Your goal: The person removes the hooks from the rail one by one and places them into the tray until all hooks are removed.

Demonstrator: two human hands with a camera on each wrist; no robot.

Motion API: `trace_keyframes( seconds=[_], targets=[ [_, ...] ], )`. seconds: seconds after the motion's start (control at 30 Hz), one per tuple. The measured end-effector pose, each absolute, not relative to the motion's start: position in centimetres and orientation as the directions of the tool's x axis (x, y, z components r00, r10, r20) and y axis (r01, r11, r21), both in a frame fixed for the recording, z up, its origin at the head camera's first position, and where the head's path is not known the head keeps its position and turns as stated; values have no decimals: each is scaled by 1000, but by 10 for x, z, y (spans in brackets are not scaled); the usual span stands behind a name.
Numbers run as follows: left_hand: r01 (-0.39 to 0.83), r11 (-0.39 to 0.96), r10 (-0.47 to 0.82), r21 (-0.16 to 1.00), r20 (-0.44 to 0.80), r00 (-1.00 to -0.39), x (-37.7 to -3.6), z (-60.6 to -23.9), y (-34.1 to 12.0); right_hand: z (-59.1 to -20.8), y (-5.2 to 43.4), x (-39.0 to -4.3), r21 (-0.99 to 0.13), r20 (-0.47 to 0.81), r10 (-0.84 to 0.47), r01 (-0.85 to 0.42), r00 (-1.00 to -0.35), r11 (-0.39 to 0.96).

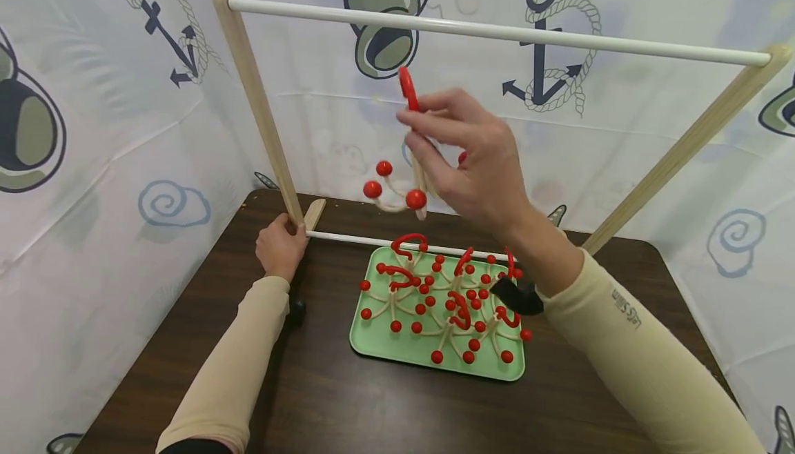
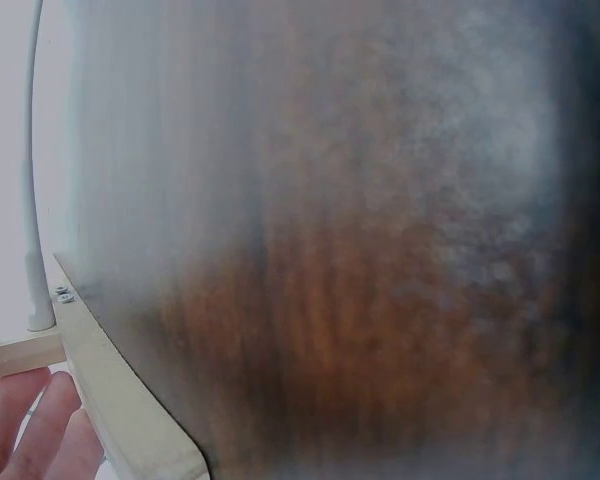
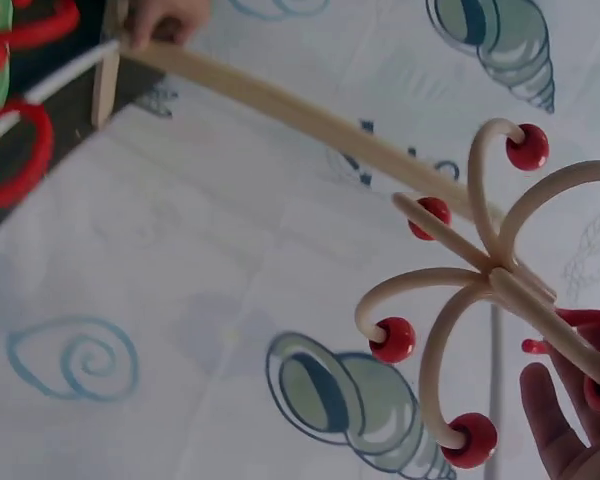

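Note:
My right hand [image 1: 478, 157] pinches a cream multi-armed hanger [image 3: 495, 275] near its red top hook [image 1: 406, 87]. Its curved arms end in red balls, and it hangs in the air below the upper white rod [image 1: 497, 34]. In the right wrist view the fingers show at the lower right, beside the red hook. My left hand [image 1: 276, 247] grips the foot of the left wooden post [image 1: 261, 102], just above the table. The left wrist view shows its fingers [image 2: 40, 430] round the wood.
A green tray [image 1: 373, 342] on the dark table [image 1: 335, 406] bears several similar hangers [image 1: 450, 323] with red hooks and balls. A lower white rod [image 1: 348, 239] runs behind it. The right wooden post [image 1: 683, 150] leans outward. Printed cloth [image 1: 310, 143] encloses the back and sides.

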State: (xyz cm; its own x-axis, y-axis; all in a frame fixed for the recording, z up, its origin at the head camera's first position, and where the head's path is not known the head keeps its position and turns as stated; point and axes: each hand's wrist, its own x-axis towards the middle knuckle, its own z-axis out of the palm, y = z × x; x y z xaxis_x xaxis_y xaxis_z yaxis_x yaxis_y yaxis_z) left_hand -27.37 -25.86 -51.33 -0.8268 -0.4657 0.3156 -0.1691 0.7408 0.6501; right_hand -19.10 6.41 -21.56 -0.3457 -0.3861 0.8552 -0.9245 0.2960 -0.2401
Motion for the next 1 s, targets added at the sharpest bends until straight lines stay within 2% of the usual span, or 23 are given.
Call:
trace_keyframes(
  seconds=[0.17, 0.27, 0.47, 0.67, 1.0],
  targets=[
    [-183, 737, -478, 651, 310, -822, -273, -512, -258, -257, 68, -165, -317, 839, -421, -939, -344, 136],
    [-180, 740, -473, 648, 311, -824, -273, -513, -258, -287, 67, -150, -381, 819, -434, -921, -376, 79],
    [-168, 747, -467, 644, 327, -821, -274, -513, -257, -354, 63, -131, -479, 745, -496, -875, -446, 67],
    [-166, 743, -466, 648, 324, -823, -271, -512, -257, -411, 57, -125, -551, 728, -474, -834, -495, 23],
    [-163, 745, -466, 646, 330, -821, -273, -512, -256, -455, 56, -126, -559, 722, -449, -826, -526, 70]
  ],
)
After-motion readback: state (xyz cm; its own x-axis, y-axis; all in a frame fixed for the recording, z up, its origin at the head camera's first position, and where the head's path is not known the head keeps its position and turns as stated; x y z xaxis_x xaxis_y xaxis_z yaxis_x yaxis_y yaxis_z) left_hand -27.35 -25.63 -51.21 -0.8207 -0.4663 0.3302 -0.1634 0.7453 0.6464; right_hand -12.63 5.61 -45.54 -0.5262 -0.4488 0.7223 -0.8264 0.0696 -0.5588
